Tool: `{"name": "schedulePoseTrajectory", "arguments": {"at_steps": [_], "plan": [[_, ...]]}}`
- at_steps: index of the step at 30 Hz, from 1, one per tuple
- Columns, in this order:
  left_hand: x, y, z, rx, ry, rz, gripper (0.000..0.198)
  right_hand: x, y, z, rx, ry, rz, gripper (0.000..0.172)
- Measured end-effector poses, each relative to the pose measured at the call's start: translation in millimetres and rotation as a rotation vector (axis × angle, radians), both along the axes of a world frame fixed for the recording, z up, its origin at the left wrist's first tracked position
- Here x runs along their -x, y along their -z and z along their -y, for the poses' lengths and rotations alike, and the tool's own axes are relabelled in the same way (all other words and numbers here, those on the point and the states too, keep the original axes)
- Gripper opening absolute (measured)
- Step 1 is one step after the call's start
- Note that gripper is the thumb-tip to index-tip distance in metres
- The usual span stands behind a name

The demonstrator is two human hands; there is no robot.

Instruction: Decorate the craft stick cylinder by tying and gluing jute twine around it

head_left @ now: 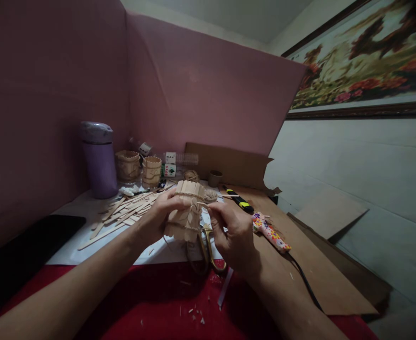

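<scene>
From where I stand, the little stick-sided holder [182, 218] is up in the person's hands, slightly tilted, above the near edge of the white sheet [147, 255] on the desk [151, 302]. The left hand [161, 210] has its fingers wrapped around one side of it, gripping; the right hand [233, 231] is at the other side, fingertips pinched together on what looks like a thin pale strip [202, 204] reaching to the wall. I'd expect the holder to weigh very little and to feel stiff and dry, with enough grain not to slip. The twine bands round it should add some bite. Its weak points, I'd guess, are the seams between the sticks and the rounded stick ends, so I'd hold it round the middle, between the bands, pressing gently. The strip looks slender enough to snap; a light pinch near its end seems right. Just below, the scissors [211, 250] sit close to the holder.
</scene>
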State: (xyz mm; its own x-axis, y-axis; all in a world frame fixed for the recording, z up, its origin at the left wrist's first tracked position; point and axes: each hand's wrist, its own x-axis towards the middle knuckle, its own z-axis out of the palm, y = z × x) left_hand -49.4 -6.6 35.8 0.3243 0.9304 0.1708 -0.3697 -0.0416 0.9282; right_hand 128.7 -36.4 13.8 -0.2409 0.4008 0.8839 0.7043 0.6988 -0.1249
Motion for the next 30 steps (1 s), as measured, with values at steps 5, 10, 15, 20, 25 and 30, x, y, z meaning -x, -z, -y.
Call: {"name": "schedulePoseTrajectory", "arguments": {"at_steps": [5, 10, 15, 20, 25, 30], "plan": [[-0.2, 3.1, -1.4, 0.004, 0.001, -0.018, 0.038, 0.6, 1.4, 0.3, -0.006, -0.017, 0.057, 0.014], [-0.3, 5.2, -3.0, 0.003, 0.009, -0.014, 0.039, 2.5, 2.4, 1.2, 0.03, 0.017, 0.094, 0.015], [-0.8, 4.5, -2.3, 0.005, -0.009, -0.021, 0.042, 3.9, 3.6, 0.0, 0.053, 0.01, 0.071, 0.016], [-1.4, 1.5, -0.3, 0.014, -0.009, -0.008, 0.042, 3.3, 5.3, -2.3, 0.061, 0.005, -0.006, 0.013], [-0.4, 2.6, 0.1, 0.023, 0.001, 0.01, 0.041, 3.1, 4.0, -1.7, 0.057, -0.004, 0.007, 0.013], [-0.7, 4.7, -1.1, 0.055, 0.013, 0.018, 0.041, 4.3, 5.3, -2.2, 0.07, -0.018, 0.008, 0.014]]}}
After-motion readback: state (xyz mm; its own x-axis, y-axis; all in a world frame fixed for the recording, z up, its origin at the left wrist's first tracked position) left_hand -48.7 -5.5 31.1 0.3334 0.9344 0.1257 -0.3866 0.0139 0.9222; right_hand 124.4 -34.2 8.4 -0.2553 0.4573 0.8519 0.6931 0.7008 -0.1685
